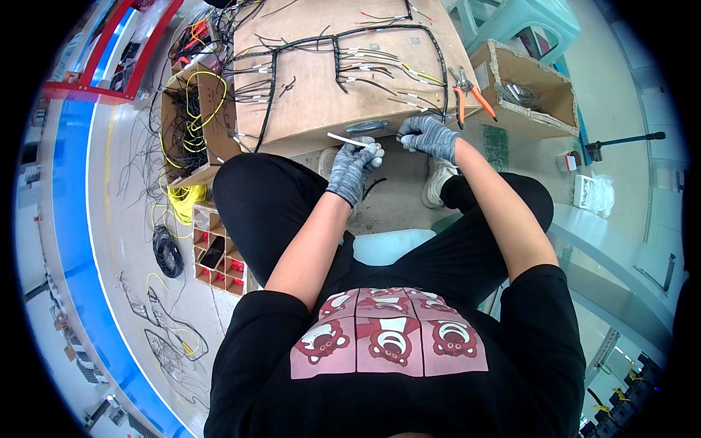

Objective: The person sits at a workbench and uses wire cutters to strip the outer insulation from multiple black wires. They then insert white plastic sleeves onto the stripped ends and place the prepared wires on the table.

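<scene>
Both my hands wear grey knit gloves and are raised at the near edge of a wooden board (314, 124). In my left hand (352, 169) the fingers pinch a thin white tube (339, 136) that sticks out toward the left. My right hand (431, 137) is closed by the board's near right corner, beside the end of a black cable branch; what its fingertips hold is too small to make out. A taped black wire harness (273, 87) lies across the board, its loose wire ends carrying white sleeves. Orange-handled pliers (476, 98) rest just beyond my right hand.
A cardboard box (544, 125) with metal pieces stands at right, below a pale green stool (544, 22). On the left are a box of wires (208, 175), a yellow cable coil (186, 206), a black coil (167, 252), a divided wooden box (219, 279) and a red frame (91, 62).
</scene>
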{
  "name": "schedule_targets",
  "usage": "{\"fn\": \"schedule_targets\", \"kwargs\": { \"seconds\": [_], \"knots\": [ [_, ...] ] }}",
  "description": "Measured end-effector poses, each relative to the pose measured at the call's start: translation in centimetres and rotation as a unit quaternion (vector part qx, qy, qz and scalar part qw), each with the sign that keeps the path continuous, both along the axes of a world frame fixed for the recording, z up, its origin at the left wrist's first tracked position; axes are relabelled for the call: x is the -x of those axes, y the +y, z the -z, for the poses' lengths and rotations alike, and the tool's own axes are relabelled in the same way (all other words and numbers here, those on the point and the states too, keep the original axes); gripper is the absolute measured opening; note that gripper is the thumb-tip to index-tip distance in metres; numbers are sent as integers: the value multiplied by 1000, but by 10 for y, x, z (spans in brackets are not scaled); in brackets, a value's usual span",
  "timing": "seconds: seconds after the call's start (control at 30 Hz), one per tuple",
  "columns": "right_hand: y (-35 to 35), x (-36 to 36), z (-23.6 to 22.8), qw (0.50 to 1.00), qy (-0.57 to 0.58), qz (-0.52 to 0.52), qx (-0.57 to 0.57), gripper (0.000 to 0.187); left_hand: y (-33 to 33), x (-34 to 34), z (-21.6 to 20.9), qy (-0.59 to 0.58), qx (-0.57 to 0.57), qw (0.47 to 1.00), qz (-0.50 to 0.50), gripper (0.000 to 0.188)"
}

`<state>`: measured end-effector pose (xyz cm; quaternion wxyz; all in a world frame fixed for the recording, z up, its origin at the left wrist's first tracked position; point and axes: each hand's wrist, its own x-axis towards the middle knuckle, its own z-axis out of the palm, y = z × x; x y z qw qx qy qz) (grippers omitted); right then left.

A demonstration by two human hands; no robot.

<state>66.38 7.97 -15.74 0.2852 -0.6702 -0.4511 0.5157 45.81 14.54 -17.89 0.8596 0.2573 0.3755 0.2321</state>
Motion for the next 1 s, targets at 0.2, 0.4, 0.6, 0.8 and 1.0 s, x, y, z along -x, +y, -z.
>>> {"fn": "schedule_targets", "kwargs": {
  "seconds": [0.2,0.4,0.6,0.8,1.0],
  "knots": [
    [-4,1,-1,995,-70,-20,-74,14,3,-2,-11,-29,33,999,-3,18],
    [-3,6,-8,996,22,13,-81,13,9,-3,-2,-16,-8,1000,10,19],
    [0,6,-4,993,65,30,-96,17,14,-7,2,-25,-38,999,23,18],
    [2,7,-8,995,67,12,-76,20,17,-8,-1,-44,-15,999,19,17],
    [2,9,-14,996,76,23,-39,19,19,-11,1,-19,-25,999,22,17]
  ]
}}
